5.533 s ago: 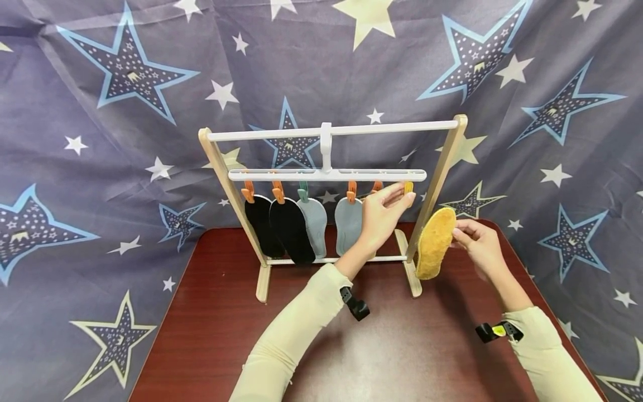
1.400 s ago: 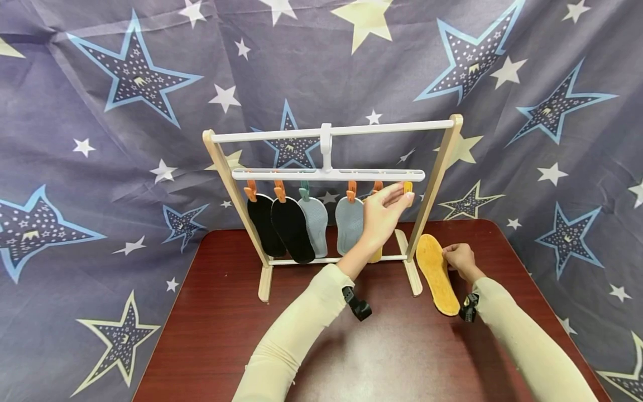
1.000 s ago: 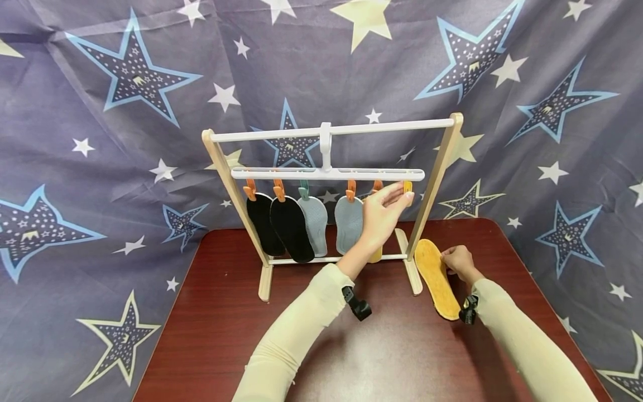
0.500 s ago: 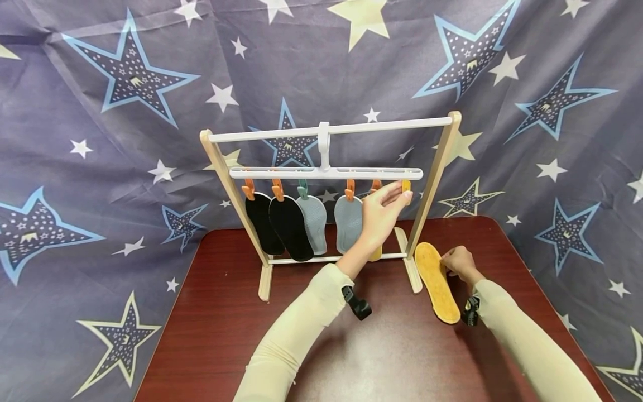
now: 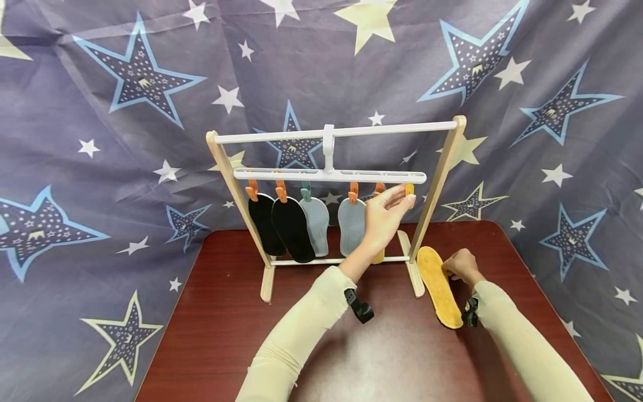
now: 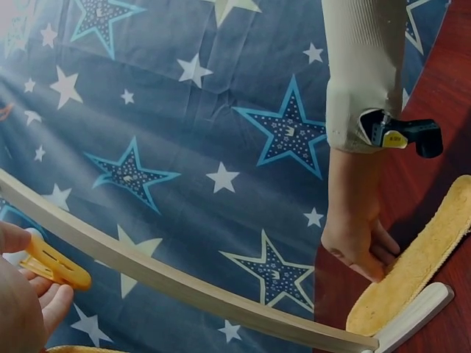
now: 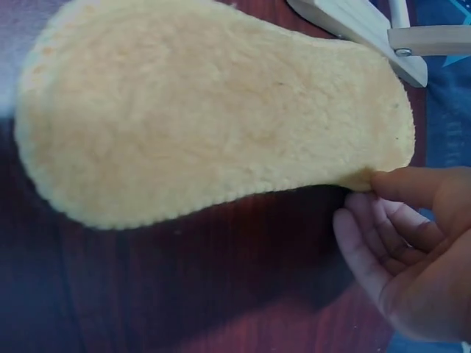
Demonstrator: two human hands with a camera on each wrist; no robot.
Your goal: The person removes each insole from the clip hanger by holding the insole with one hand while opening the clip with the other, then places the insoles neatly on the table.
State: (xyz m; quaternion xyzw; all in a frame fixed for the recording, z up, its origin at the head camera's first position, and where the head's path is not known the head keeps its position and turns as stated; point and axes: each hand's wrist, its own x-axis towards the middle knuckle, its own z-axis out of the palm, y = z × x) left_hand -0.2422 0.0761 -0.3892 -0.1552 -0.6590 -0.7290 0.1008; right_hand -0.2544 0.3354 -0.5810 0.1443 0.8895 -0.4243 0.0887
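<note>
My left hand [image 5: 384,215] pinches a yellow clothespin [image 5: 409,195] at the right end of the white hanger [image 5: 286,175]. In the left wrist view this clothespin [image 6: 57,266] sits between thumb and fingers. My right hand [image 5: 462,266] pinches the edge of a fuzzy yellow insole [image 5: 439,287], low over the table beside the rack's right foot. The right wrist view shows the thumb on top of this insole [image 7: 213,110] near its narrower end. Behind my left hand hangs another yellow insole [image 5: 379,257], mostly hidden.
Two black insoles [image 5: 292,229] and two grey insoles [image 5: 351,226] hang from orange and green clothespins. The hanger hooks onto a rack with wooden posts [image 5: 437,187]. It stands on a red-brown table [image 5: 211,335] before a star-patterned cloth [image 5: 351,72].
Since the oldest frame, my right hand has lowered the yellow insole from beside the post to near the table, tilting it; lately it has sunk slightly. My left hand stays at the yellow clothespin.
</note>
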